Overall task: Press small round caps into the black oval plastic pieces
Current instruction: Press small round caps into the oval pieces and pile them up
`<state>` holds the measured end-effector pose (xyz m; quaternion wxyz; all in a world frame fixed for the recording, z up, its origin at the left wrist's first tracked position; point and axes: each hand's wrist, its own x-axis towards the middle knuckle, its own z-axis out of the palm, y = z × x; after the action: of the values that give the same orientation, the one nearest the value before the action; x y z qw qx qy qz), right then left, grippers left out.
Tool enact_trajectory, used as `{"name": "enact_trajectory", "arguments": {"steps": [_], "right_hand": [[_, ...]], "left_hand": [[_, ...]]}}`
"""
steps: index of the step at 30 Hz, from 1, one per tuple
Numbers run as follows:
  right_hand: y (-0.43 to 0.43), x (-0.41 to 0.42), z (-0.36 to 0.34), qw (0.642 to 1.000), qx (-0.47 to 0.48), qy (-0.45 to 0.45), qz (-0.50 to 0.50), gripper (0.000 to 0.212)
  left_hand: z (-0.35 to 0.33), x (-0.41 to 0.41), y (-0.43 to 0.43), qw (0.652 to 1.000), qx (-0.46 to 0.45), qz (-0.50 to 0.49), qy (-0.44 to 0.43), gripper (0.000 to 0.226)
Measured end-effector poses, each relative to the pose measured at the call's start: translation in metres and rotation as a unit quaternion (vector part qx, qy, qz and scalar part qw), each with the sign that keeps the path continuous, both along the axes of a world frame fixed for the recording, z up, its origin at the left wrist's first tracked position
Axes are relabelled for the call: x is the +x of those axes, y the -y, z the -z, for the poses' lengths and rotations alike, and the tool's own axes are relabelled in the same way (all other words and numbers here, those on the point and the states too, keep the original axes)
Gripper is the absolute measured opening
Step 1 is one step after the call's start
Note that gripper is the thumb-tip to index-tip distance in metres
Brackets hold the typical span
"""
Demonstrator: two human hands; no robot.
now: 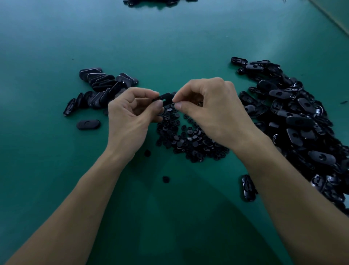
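A single black oval piece (164, 96) is held in the air between the two hands, just above the far edge of the heap of small round caps (186, 136) on the green surface (170, 47). Its long axis runs roughly left to right, tilted slightly up toward the right, so that one end is pinched by the thumb and forefinger of the left hand (132, 115) and the other end by the fingertips of the right hand (209, 107). The hands are drawn together, both clamped on the piece, and neither is clearly nearer to it. Whether a cap is already seated in the piece, or is tucked under the right fingertips, cannot be told: the piece is seen nearly edge-on and is dark against the dark caps below. A pile of oval pieces (294, 121) lies well to the right, its lower part cut off by the picture's edge, and a stacked group of pieces (102, 87) lies to the left. Another dark heap (151, 2) is cropped at the far edge.
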<state>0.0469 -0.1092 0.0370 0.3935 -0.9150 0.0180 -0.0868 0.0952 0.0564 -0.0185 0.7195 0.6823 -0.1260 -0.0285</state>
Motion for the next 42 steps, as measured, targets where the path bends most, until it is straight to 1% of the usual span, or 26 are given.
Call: {"name": "enact_trajectory", "arguments": {"steps": [7,13,16,18,23,27,32,36,42], "right_hand": [[-0.007,-0.001,0.002,0.999,0.007,0.018,0.027,0.010],[-0.014,-0.001,0.006,0.999,0.007,0.012,0.045,0.012],[-0.016,0.000,0.005,0.999,-0.002,0.015,0.047,0.022],[-0.016,0.000,0.003,0.999,-0.009,0.023,0.046,0.024],[-0.014,-0.002,0.002,0.997,0.026,0.040,0.052,0.014],[-0.015,-0.002,0.002,0.997,0.035,0.044,0.052,0.009],[-0.017,-0.003,0.002,0.997,0.032,0.038,0.051,0.009],[-0.018,-0.003,0.000,0.998,0.021,0.035,0.045,0.016],[-0.018,0.000,0.001,0.999,0.031,-0.010,0.027,0.014]], "left_hand": [[-0.003,-0.005,0.002,0.999,0.018,0.032,0.033,0.020],[-0.003,-0.005,0.002,0.999,0.026,0.028,0.039,0.022],[-0.003,-0.005,0.002,0.999,0.028,0.028,0.034,0.022],[-0.002,-0.004,0.002,0.999,0.028,0.024,0.030,0.022],[-0.001,-0.002,0.001,1.000,0.016,0.008,0.015,0.019],[-0.001,-0.002,0.001,1.000,0.013,0.012,0.017,0.018],[-0.002,-0.002,0.001,0.999,0.017,0.018,0.020,0.018],[-0.001,-0.002,0.000,1.000,0.015,0.021,0.019,0.018],[-0.001,-0.003,0.001,1.000,0.011,0.022,0.014,0.019]]}}
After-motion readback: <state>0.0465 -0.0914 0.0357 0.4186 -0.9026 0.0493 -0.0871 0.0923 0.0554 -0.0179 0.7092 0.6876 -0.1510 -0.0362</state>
